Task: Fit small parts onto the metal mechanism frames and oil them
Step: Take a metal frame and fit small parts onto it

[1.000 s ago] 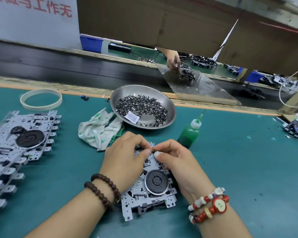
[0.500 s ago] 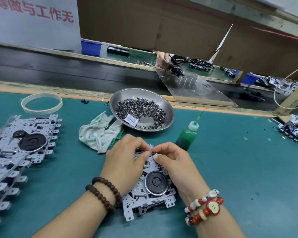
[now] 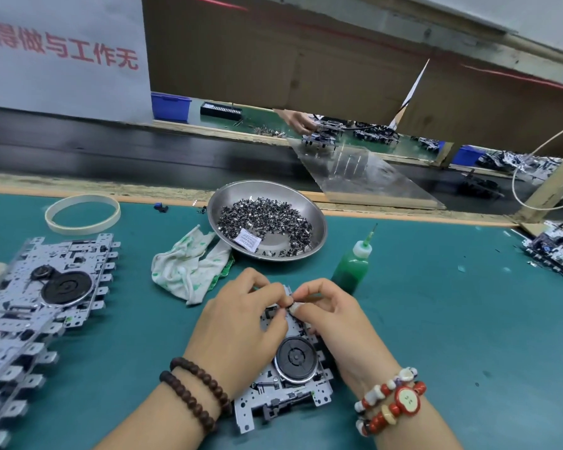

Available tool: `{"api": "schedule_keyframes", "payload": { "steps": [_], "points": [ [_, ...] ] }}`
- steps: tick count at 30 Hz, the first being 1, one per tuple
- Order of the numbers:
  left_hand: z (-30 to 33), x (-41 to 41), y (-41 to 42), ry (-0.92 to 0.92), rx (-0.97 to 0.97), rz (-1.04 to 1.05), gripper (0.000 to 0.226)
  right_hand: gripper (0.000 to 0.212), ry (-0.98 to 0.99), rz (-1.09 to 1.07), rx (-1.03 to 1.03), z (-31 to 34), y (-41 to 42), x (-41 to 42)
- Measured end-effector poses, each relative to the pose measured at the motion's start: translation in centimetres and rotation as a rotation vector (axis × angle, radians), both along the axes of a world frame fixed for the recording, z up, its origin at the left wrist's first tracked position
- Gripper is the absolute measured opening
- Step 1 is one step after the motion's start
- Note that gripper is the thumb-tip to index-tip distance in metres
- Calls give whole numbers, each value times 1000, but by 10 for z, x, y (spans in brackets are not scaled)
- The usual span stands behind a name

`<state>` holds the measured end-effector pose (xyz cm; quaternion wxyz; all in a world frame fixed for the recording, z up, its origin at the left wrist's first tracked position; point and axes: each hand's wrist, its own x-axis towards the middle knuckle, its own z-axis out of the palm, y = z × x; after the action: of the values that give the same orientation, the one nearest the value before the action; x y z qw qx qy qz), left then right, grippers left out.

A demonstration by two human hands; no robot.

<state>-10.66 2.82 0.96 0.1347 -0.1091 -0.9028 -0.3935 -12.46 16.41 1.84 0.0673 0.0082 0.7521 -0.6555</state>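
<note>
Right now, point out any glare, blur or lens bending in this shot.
Head view: wide-angle bending tilts the wall and curves the table edge. Glare sits on the steel bowl rim and the clear sheet behind it. The stacked frames smear toward the left edge. Both hands, left hand and right hand, and the frame under them stay sharp, evenly lit, with soft shadows.

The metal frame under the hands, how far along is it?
Done: nothing is clearly finished. In hand: both hands pinch at the far edge of the metal frame, apparently seating a small part. Left: oiling, since the green oil bottle stands untouched, plus the stacked frames at left.
</note>
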Motion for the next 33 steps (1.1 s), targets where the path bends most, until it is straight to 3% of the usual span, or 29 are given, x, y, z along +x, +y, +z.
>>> {"api": "schedule_keyframes", "payload": {
  "steps": [7,13,20,33],
  "points": [
    [-1,-1,0,-13,13,0,6,25,18,-122,-56,-4,15,6],
    [0,-1,0,6,-22,-9,7,34,64,-142,70,-5,12,6],
    [0,0,1,0,23,10,7,12,28,-87,47,-7,8,6],
    [-2,-2,3,-48,129,40,9,15,-28,-107,29,-5,-1,0]
  ]
}}
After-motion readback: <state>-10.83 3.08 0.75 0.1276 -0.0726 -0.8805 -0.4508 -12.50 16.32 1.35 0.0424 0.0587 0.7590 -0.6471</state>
